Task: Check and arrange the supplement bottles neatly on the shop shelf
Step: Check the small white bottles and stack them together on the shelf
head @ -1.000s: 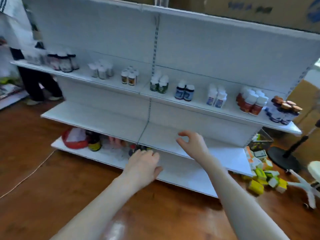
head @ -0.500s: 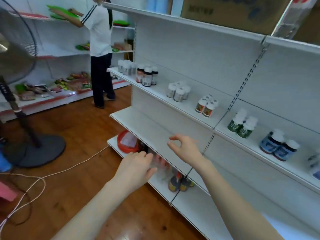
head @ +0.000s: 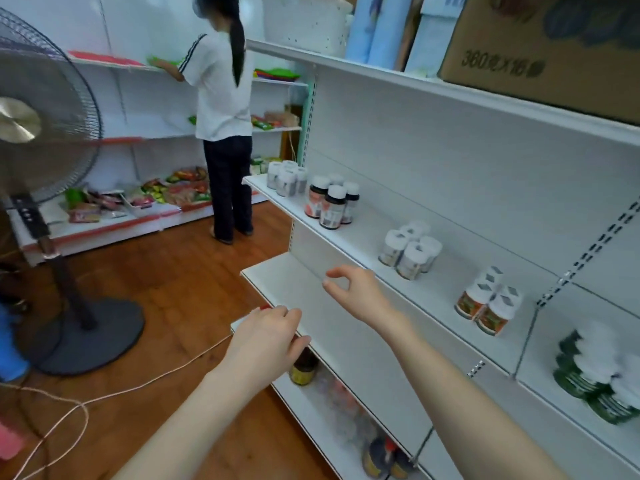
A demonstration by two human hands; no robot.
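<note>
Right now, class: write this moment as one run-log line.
left hand: loosely curled, near middle shelf edge | right hand: empty, above that shelf | bottles: grouped on upper shelf

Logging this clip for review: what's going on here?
A person faces a shop shelf with both hands empty. The left hand hangs loosely curled by the edge of the middle shelf; the right hand hovers over that shelf. Supplement bottles stand in clusters above, untouched. Another person works at a far shelf.

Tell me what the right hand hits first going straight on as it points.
Likely nothing close: the right hand points along the middle shelf, above it. Beyond, perhaps the upper shelf edge near the dark-capped bottles; depth unclear.
</note>
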